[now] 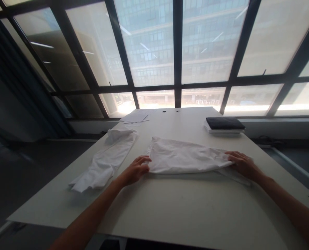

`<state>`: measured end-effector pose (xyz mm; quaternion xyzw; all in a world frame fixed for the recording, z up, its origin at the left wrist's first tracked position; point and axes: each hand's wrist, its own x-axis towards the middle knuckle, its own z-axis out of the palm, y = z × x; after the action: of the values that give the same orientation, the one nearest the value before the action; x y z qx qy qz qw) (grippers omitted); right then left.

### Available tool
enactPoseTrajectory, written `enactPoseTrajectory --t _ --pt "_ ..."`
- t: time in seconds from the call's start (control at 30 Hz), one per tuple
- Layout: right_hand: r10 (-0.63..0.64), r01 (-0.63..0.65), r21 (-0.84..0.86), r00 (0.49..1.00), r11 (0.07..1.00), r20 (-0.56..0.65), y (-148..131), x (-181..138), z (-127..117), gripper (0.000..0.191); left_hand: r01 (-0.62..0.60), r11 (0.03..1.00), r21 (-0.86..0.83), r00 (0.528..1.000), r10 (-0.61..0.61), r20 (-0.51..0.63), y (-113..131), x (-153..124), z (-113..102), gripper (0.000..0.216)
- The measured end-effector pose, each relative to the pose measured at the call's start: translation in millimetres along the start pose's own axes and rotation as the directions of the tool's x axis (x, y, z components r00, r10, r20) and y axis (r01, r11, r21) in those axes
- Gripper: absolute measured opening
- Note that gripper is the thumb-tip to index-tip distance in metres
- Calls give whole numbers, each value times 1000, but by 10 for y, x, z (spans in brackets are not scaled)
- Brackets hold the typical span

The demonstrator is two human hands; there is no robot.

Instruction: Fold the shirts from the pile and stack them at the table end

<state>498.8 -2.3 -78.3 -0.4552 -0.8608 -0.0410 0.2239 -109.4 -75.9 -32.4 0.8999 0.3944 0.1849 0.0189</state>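
Note:
A white garment [185,157] lies folded flat across the middle of the pale table [175,208]. My left hand [136,169] rests at its left near corner, fingers curled and touching the cloth edge. My right hand [242,163] lies on its right end, fingers stretched flat over the fabric. A second white garment [106,160], crumpled and long, lies to the left of my left hand, apart from it.
A stack of folded clothes with a dark piece on top [224,124] sits at the far right of the table. Loose sheets of paper [135,118] lie at the far left corner. Large windows [175,52] stand behind the table. The table's left edge drops to dark floor.

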Motion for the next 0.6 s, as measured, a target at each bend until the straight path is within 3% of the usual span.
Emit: enactPoseTrajectory --t 0.13,0.23,0.33,0.43,0.5,0.6 --pt "-39 40 -17 999 999 35 -12 -104 -112 19 -53 998 -25 993 55 103 225 -343 -113 19" --pt "-90 90 -10 995 996 43 2 -155 -192 17 -17 1000 24 993 14 116 246 -434 -204 50" --pt "-108 109 -12 994 994 24 17 -148 -254 16 2 990 138 995 -16 103 190 -336 -269 66" --pt "-104 104 -29 995 994 -6 6 -116 -306 15 -25 982 186 994 4 112 112 -146 -278 51" --pt "-118 118 -30 993 993 -20 -17 -110 -345 15 -67 989 135 990 49 133 82 -40 -266 40" --pt "-157 157 -4 987 988 -26 -66 -134 -419 15 -101 995 -23 977 104 184 108 20 -279 42"
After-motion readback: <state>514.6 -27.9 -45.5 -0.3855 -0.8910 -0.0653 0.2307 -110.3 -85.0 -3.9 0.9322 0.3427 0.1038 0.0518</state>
